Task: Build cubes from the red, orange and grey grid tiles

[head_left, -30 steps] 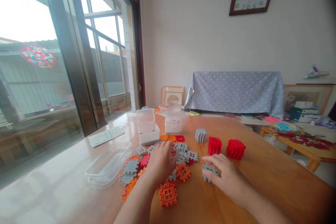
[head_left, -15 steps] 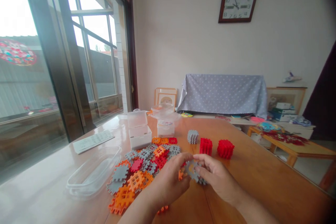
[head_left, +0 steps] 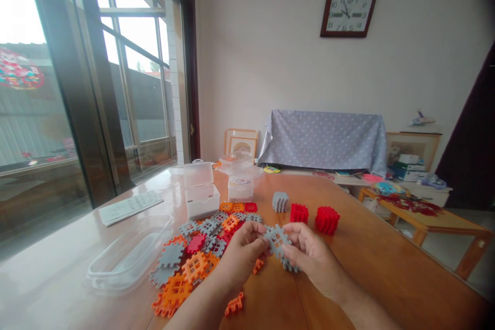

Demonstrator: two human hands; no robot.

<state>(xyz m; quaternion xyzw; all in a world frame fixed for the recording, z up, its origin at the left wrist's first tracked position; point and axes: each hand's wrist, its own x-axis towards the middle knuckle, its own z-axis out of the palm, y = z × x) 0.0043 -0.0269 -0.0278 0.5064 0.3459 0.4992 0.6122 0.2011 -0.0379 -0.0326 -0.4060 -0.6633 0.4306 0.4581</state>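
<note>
Both hands meet above the wooden table (head_left: 386, 268), just right of a heap of flat interlocking tiles (head_left: 201, 252) in grey, orange and red. My left hand (head_left: 242, 255) pinches the left edge of a grey square tile (head_left: 276, 237) held upright. My right hand (head_left: 309, 255) grips the same tile from the right, and more grey tile pieces (head_left: 288, 264) show under its fingers. Beyond the hands stand three finished cubes: a grey cube (head_left: 280, 201), a red cube (head_left: 299, 213) and another red cube (head_left: 327, 219).
A clear shallow tray (head_left: 127, 255) lies left of the heap. A printed sheet (head_left: 129, 206) and small clear lidded boxes (head_left: 201, 196) sit further back. A big window is on the left; a cloth-covered bench and a low cluttered table stand behind.
My left hand left the heap and joined the right hand. The grey tiles were lifted off the table and now stand upright between both hands. The camera view shifted right.
</note>
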